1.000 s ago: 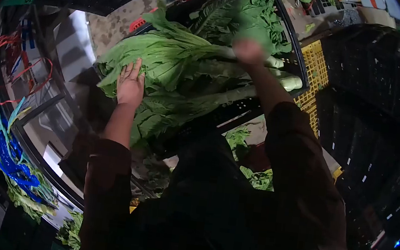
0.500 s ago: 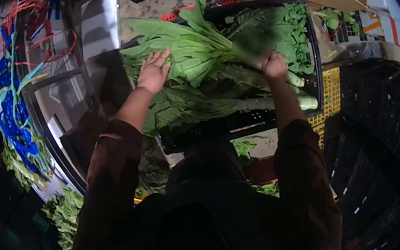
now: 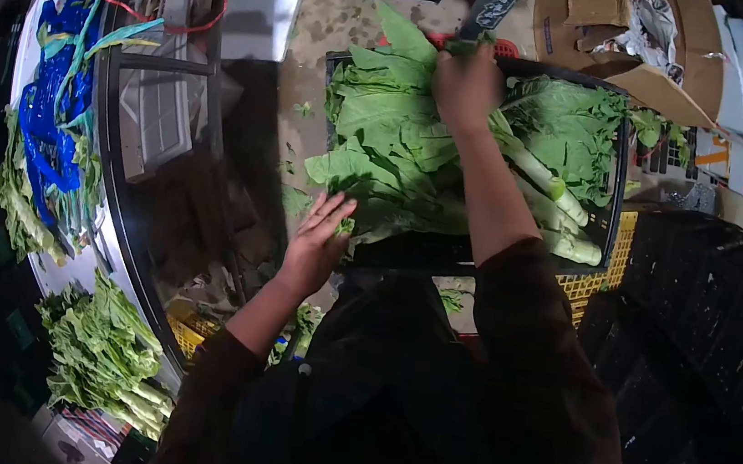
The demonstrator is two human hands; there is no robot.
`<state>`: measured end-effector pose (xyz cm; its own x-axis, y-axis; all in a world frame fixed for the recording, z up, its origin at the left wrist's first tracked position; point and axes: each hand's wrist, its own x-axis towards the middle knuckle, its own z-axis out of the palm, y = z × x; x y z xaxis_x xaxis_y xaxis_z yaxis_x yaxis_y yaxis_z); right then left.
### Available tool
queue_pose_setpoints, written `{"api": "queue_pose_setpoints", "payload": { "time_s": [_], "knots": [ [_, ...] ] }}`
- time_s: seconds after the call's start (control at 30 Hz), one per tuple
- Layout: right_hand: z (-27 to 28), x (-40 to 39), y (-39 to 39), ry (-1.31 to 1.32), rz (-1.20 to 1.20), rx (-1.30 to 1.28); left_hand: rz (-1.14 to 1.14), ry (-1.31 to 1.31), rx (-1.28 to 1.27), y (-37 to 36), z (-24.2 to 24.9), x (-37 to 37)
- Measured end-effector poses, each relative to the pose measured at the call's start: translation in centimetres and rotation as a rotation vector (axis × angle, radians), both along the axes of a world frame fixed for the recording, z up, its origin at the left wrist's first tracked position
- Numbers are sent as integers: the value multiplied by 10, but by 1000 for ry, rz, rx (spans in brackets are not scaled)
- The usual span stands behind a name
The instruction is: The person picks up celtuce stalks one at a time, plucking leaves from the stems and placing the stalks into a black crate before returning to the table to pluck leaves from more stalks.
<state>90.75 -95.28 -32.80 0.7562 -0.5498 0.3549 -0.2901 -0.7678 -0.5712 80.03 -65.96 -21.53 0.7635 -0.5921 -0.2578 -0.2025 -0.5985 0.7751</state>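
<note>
Long celtuce with broad green leaves (image 3: pixel 384 123) lies across a black plastic crate (image 3: pixel 617 182), its pale thick stems (image 3: pixel 563 240) pointing right. My left hand (image 3: pixel 315 248) is at the crate's near left corner, open, with outstretched fingers touching leaf edges. Over the far side of the crate is my right hand (image 3: pixel 467 87), partly blurred. Its fingers look curled closed, and a dark green bit shows past them; what they hold is hidden. Darker leaves (image 3: pixel 566 130) fill the crate's right end.
Blue and red ties (image 3: pixel 54 123) hang on a dark frame at left, and more celtuce (image 3: pixel 107 339) lies below. An open cardboard box (image 3: pixel 577 35) stands at far right. Black crates (image 3: pixel 687 277) are stacked at right, beside a yellow crate (image 3: pixel 611 259).
My view has shifted, so the crate sits lower in it. My right hand has moved from the stem ends to the far side. My left hand has come off the upper leaves to the near corner.
</note>
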Motion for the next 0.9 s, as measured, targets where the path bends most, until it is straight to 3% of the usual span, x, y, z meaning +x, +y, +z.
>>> {"api": "queue_pose_setpoints", "payload": {
  "time_s": [0.07, 0.13, 0.33, 0.53, 0.67, 0.77, 0.83, 0.9],
  "knots": [
    [0, 0, 33, 52, 34, 88, 53, 76, -28, 21, 3, -22],
    [-6, -16, 57, 211, 183, -225, 162, 232, 5, 38, 4, -43],
    [-28, -28, 48, 290, 351, -276, 261, 304, -59, 62, -5, -86],
    [-32, 28, 24, 931, 379, -42, 297, 405, -81, 60, 3, -84],
    [-23, 19, 30, 819, 344, -14, 339, 369, -57, 70, 7, -89],
    [-19, -2, 37, 654, 352, -154, 377, 454, 25, 76, 23, -87],
    [-8, -15, 40, 254, 279, -219, 382, 398, 20, 82, 25, -90],
    [17, -33, 43, 289, 278, -220, 369, 312, -19, 87, 19, -92]
  ]
}}
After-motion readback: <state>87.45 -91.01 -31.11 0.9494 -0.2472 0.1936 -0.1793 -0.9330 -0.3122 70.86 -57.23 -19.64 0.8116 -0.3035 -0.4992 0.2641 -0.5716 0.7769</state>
